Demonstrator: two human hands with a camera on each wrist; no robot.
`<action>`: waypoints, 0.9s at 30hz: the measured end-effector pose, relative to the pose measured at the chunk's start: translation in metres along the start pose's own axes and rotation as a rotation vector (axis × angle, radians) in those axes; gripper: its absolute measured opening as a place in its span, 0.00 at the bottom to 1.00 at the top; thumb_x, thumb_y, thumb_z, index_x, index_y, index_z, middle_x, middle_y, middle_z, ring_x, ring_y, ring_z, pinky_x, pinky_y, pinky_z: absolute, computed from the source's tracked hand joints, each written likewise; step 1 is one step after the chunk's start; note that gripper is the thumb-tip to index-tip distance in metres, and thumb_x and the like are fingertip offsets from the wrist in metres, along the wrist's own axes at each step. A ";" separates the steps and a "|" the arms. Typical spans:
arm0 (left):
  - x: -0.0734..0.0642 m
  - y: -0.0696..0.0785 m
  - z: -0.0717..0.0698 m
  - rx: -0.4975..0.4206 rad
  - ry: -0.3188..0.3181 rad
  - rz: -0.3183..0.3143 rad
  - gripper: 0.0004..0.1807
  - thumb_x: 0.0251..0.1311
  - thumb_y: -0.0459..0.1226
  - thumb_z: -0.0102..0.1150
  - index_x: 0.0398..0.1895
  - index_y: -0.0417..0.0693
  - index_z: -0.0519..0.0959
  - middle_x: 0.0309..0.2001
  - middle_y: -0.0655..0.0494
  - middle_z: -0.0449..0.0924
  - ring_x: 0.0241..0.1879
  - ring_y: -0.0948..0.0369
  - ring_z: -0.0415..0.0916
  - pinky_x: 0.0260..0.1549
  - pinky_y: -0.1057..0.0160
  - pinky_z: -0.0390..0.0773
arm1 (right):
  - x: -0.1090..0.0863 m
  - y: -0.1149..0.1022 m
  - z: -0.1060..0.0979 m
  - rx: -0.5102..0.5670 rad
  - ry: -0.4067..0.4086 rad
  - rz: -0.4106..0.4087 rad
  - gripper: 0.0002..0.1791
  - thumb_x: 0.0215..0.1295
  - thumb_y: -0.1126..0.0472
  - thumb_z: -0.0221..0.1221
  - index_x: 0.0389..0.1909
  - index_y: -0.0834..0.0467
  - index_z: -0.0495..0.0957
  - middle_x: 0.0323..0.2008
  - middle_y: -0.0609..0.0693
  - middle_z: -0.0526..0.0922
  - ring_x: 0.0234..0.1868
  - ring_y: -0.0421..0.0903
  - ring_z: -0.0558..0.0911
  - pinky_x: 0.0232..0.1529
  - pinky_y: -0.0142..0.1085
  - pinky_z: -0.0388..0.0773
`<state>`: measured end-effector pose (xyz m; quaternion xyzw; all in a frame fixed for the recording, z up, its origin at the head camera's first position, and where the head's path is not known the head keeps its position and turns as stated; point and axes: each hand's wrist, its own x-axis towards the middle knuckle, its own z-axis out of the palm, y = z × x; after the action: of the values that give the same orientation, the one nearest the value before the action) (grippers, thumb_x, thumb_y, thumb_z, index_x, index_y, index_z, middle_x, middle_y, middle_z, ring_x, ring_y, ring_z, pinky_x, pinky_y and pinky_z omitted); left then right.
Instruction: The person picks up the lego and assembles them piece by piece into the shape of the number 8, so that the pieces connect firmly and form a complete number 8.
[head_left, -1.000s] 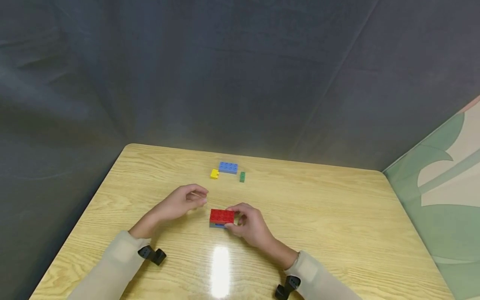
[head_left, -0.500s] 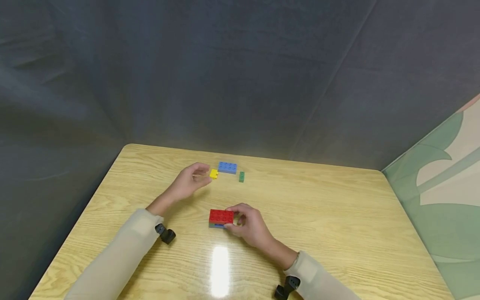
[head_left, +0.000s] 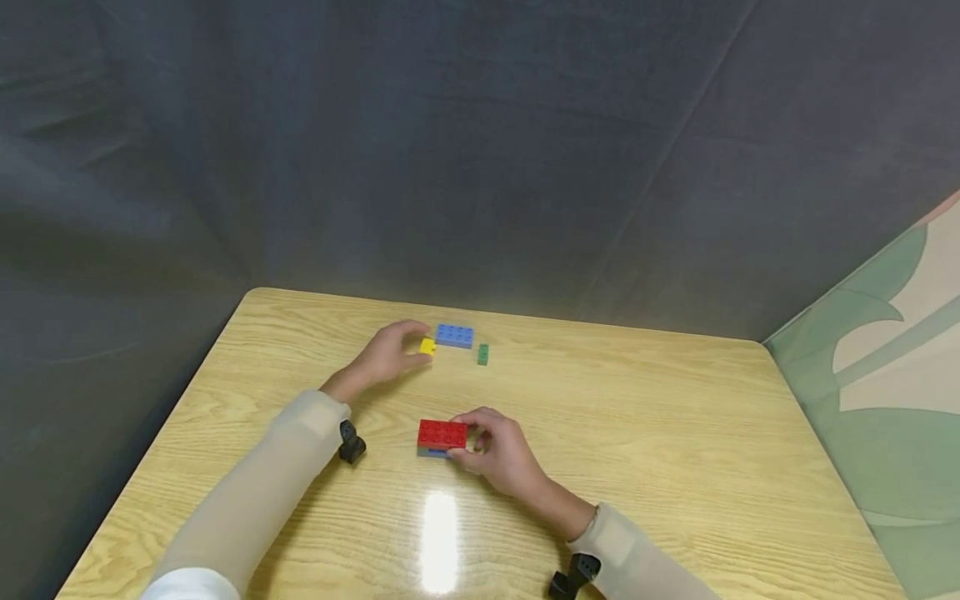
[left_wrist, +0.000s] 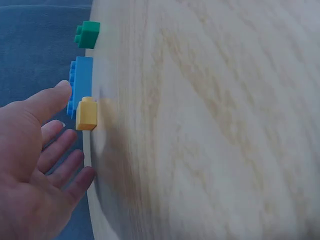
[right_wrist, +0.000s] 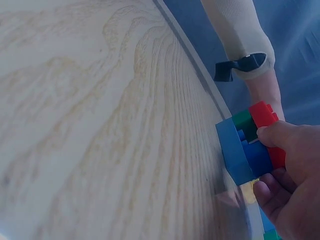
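My right hand (head_left: pixel 504 448) pinches a stack of toy bricks with thumb and fingers at its right end. On top lies a red brick (head_left: pixel 441 432). The right wrist view shows a green brick (right_wrist: pixel 242 121) and a dark blue brick (right_wrist: pixel 258 157) under the red one, above a blue base brick (right_wrist: pixel 231 150). Farther back, my left hand (head_left: pixel 382 354) reaches round a small yellow brick (head_left: pixel 427 346), thumb on the near side, fingers on the far side. In the left wrist view the fingers look apart from the yellow brick (left_wrist: pixel 87 115).
Right beside the yellow brick lies a larger blue brick (head_left: pixel 454 336), with a small green brick (head_left: pixel 483 354) to its right. The wooden table (head_left: pixel 637 417) ends at a dark curtain (head_left: pixel 450 167) behind. Each wrist wears a black camera.
My left hand has moved away from beside the stack, back and to the right, up to the yellow brick. The right hand and its stack have stayed in place.
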<state>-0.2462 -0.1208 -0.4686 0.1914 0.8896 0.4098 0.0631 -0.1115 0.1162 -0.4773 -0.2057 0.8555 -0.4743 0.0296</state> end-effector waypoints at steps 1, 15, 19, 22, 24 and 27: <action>0.001 0.000 0.001 -0.001 -0.009 -0.007 0.30 0.64 0.36 0.70 0.67 0.36 0.73 0.66 0.39 0.73 0.69 0.42 0.66 0.69 0.43 0.63 | 0.000 0.000 0.000 -0.001 0.000 0.001 0.18 0.56 0.66 0.75 0.48 0.59 0.85 0.42 0.46 0.85 0.33 0.44 0.78 0.32 0.31 0.79; 0.005 0.001 0.007 0.140 -0.033 -0.026 0.28 0.63 0.34 0.70 0.65 0.38 0.75 0.65 0.41 0.75 0.67 0.43 0.69 0.68 0.46 0.66 | -0.001 0.001 -0.001 -0.007 -0.004 0.006 0.18 0.57 0.65 0.75 0.48 0.59 0.85 0.42 0.45 0.85 0.32 0.45 0.78 0.32 0.31 0.78; 0.006 0.003 0.007 0.192 -0.038 -0.036 0.27 0.63 0.34 0.69 0.65 0.38 0.76 0.65 0.41 0.75 0.67 0.43 0.69 0.68 0.46 0.66 | -0.001 0.001 -0.001 0.004 -0.006 0.014 0.18 0.57 0.65 0.75 0.48 0.58 0.85 0.42 0.45 0.85 0.33 0.45 0.79 0.32 0.31 0.79; 0.006 0.004 0.007 0.233 -0.042 -0.044 0.26 0.64 0.34 0.69 0.65 0.39 0.77 0.65 0.42 0.76 0.67 0.43 0.69 0.69 0.46 0.66 | -0.001 0.000 -0.001 0.006 -0.005 0.015 0.18 0.57 0.65 0.75 0.48 0.58 0.85 0.42 0.46 0.85 0.32 0.45 0.79 0.32 0.31 0.79; 0.007 0.005 0.007 0.252 -0.041 -0.047 0.25 0.64 0.34 0.69 0.64 0.40 0.77 0.64 0.43 0.77 0.67 0.44 0.69 0.68 0.46 0.66 | -0.001 0.000 -0.001 0.004 -0.003 0.014 0.18 0.57 0.65 0.75 0.48 0.58 0.85 0.41 0.46 0.85 0.32 0.45 0.78 0.32 0.31 0.78; 0.008 0.004 0.007 0.274 -0.036 -0.040 0.24 0.64 0.35 0.69 0.63 0.41 0.79 0.63 0.44 0.78 0.65 0.45 0.71 0.67 0.46 0.67 | -0.002 0.000 -0.001 -0.003 -0.001 0.007 0.17 0.57 0.65 0.75 0.48 0.58 0.85 0.41 0.45 0.85 0.30 0.45 0.78 0.30 0.30 0.78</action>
<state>-0.2502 -0.1103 -0.4702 0.1879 0.9396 0.2797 0.0605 -0.1099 0.1177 -0.4772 -0.2030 0.8570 -0.4726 0.0316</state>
